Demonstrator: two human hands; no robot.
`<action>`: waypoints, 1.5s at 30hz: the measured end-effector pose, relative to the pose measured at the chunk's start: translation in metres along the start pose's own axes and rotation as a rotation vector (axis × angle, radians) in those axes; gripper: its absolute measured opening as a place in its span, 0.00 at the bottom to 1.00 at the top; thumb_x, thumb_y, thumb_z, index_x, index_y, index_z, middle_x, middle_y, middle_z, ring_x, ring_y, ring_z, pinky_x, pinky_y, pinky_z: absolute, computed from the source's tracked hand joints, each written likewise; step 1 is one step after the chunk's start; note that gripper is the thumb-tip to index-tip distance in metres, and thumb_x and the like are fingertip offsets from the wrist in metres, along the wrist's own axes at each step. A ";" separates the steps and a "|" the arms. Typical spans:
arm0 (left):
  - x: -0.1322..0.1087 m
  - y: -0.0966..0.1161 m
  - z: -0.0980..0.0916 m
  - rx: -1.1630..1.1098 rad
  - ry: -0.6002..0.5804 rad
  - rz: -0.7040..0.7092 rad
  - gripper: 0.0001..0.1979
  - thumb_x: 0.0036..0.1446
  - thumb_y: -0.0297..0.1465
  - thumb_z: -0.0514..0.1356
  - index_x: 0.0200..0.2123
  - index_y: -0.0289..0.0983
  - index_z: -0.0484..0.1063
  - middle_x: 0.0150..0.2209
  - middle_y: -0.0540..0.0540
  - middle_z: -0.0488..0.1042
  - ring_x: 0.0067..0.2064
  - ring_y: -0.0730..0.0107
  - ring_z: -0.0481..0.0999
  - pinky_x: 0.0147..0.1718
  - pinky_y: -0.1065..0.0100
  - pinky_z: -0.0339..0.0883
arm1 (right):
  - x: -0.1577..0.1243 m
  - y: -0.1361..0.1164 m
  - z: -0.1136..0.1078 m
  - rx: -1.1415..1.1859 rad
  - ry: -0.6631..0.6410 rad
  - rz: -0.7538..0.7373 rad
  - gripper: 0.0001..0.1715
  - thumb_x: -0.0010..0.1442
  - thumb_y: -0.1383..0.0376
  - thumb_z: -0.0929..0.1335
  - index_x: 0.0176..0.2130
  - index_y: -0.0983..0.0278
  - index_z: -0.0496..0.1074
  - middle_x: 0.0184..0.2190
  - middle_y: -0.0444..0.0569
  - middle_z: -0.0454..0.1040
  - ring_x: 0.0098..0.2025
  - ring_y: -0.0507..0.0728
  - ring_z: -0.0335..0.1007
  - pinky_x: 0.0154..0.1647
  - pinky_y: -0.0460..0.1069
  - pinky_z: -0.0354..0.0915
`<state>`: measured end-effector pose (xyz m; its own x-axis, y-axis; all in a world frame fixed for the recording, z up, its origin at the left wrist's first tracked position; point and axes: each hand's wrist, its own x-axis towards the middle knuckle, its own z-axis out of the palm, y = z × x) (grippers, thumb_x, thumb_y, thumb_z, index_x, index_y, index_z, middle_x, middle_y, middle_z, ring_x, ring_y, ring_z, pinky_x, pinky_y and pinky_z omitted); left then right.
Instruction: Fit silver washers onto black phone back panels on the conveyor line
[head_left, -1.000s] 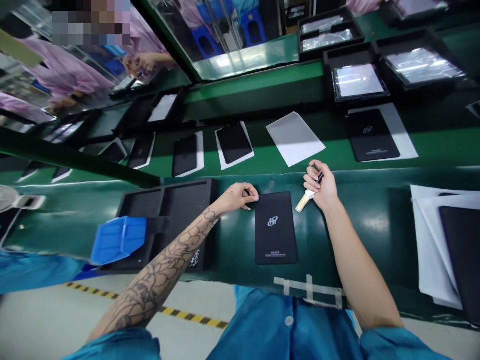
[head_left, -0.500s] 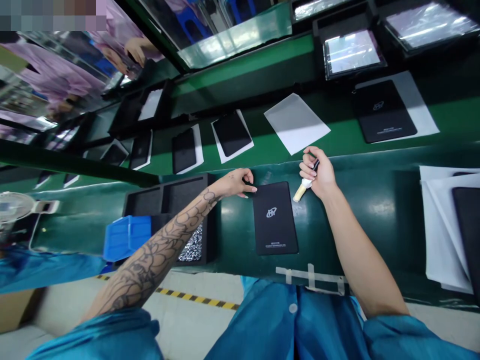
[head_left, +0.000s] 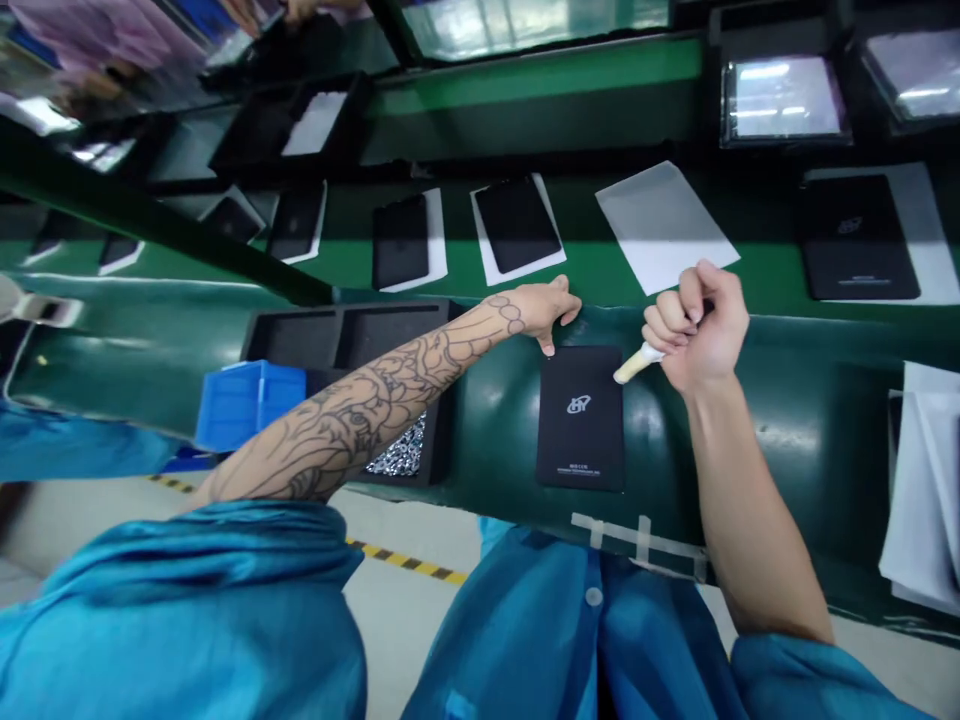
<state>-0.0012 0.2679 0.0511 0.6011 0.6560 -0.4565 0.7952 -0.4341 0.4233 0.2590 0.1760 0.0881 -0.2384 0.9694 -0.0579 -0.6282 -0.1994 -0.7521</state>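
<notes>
Head view: black tablet (head_left: 581, 420), HY logo showing, lies flat on the green surface (head_left: 780, 450), long axis running away from the wearer. Left hand (head_left: 544, 312) rests open at its far edge, fingertips (head_left: 548, 346) touching it; this hand is the nearer. Right hand (head_left: 701, 325) clenched on a pale-tipped brush (head_left: 637, 364), tip over the tablet's far right corner, contact cannot be told. Farther left, a black foam tray (head_left: 352, 335) and blue plastic bin (head_left: 251, 405), the tattooed forearm (head_left: 360, 410) crossing the tray.
</notes>
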 end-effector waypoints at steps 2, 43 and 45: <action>-0.004 -0.004 0.006 -0.026 0.015 -0.040 0.28 0.36 0.30 0.83 0.37 0.36 0.73 0.48 0.48 0.63 0.42 0.65 0.70 0.50 0.59 0.68 | 0.003 0.011 0.030 -0.077 -0.033 -0.040 0.32 0.70 0.48 0.70 0.25 0.57 0.52 0.17 0.36 0.42 0.18 0.49 0.38 0.16 0.44 0.44; -0.279 -0.038 0.124 -0.316 0.604 -0.494 0.17 0.78 0.42 0.49 0.52 0.42 0.75 0.53 0.42 0.81 0.53 0.52 0.79 0.53 0.54 0.60 | 0.017 0.108 0.111 -0.616 -0.259 -0.239 0.12 0.77 0.58 0.61 0.42 0.59 0.68 0.17 0.32 0.50 0.16 0.49 0.39 0.22 0.48 0.42; -0.278 -0.033 0.118 -0.330 0.611 -0.520 0.18 0.78 0.41 0.48 0.55 0.41 0.74 0.55 0.40 0.80 0.54 0.52 0.79 0.52 0.55 0.61 | 0.017 0.108 0.111 -0.618 -0.254 -0.248 0.12 0.76 0.62 0.60 0.40 0.59 0.69 0.17 0.33 0.51 0.16 0.49 0.41 0.22 0.48 0.42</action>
<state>-0.1852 0.0271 0.0713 -0.0563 0.9792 -0.1948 0.8364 0.1528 0.5264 0.1049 0.1554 0.0791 -0.3555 0.8974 0.2614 -0.1691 0.2133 -0.9622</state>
